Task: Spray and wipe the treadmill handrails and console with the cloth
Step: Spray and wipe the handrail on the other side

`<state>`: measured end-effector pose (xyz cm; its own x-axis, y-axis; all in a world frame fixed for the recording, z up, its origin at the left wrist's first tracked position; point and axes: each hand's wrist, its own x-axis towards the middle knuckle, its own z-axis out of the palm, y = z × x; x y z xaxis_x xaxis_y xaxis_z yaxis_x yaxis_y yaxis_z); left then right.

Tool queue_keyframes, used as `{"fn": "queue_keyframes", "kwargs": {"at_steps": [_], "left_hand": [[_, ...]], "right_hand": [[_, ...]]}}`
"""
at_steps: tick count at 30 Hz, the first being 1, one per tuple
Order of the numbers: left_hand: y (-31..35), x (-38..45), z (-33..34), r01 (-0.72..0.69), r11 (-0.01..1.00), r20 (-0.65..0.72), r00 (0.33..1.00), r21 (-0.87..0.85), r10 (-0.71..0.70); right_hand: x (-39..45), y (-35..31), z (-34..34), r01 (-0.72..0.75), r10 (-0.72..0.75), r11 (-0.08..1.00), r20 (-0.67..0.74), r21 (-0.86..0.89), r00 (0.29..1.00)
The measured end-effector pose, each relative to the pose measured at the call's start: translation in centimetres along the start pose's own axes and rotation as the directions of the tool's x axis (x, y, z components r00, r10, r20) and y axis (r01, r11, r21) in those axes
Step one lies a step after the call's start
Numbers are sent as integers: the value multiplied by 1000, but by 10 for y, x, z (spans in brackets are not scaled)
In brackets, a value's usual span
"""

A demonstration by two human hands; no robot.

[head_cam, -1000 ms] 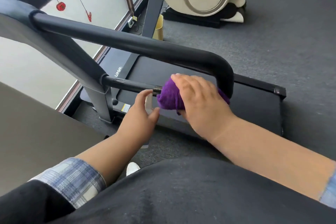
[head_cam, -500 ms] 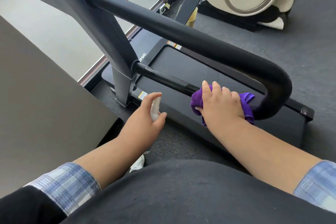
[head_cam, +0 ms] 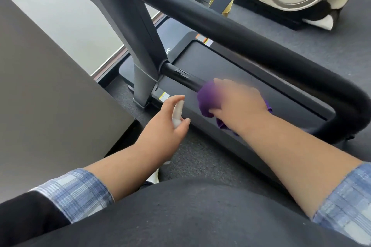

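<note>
Handrails on this treadmill form one black loop: a thick upper bar running from far left to near right, bending round into a thinner lower bar that meets the grey upright. The right hand curls over the purple cloth, wrapping it on the lower bar just right of its bare stretch; both are motion-blurred. The left hand grips a small white spray bottle, thumb and fingers round it, nozzle aimed toward the cloth and apart from the bar. To wipe well, I judge the cloth should stay wrapped round the whole bar and travel its full length to the upright, with a fresh mist wherever it runs dry. The bars look matte and smooth; the console is not in view.
</note>
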<state>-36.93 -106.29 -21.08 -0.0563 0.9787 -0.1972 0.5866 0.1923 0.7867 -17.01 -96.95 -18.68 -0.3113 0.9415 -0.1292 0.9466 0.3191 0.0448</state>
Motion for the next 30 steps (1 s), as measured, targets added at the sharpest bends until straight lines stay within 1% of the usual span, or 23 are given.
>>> {"fn": "queue_keyframes", "kwargs": {"at_steps": [2,4,8,12,16,20,22,25,28,30], "left_hand": [[-1,4,-3,-3,1000,10,1000,-8,3],[-5,8,-7,-5,1000,20,1000,-11,5],[-19,13,-22,-12,1000,31,999,-8,12],[-40,18,-41,-15,1000,26,1000,-2,15],[-61,23,-61,5,1000,18,1000,27,-5],[-69,31,-81,-1,998,33,999,58,-1],[-71,35,-90,-16,998,43,999,55,14],[-72,44,-97,-43,998,97,995,41,39],[-68,59,-100,-94,996,168,982,6,91],[-63,72,-101,-128,992,226,966,-20,129]], "right_hand": [[-18,16,-1,-67,67,997,-20,-32,998],[-28,19,2,-124,124,990,-10,-68,992],[-7,-1,7,-165,166,980,6,-109,986],[28,-33,7,-136,135,983,-18,-123,991],[71,-76,5,-101,98,992,-29,-82,995],[121,-119,6,-66,66,998,22,-11,998],[132,-128,5,-56,56,998,27,-2,998],[124,-120,2,-34,34,999,13,-14,999],[105,-101,-3,-42,39,997,44,57,998],[87,-82,-9,-73,67,994,69,83,995]]}}
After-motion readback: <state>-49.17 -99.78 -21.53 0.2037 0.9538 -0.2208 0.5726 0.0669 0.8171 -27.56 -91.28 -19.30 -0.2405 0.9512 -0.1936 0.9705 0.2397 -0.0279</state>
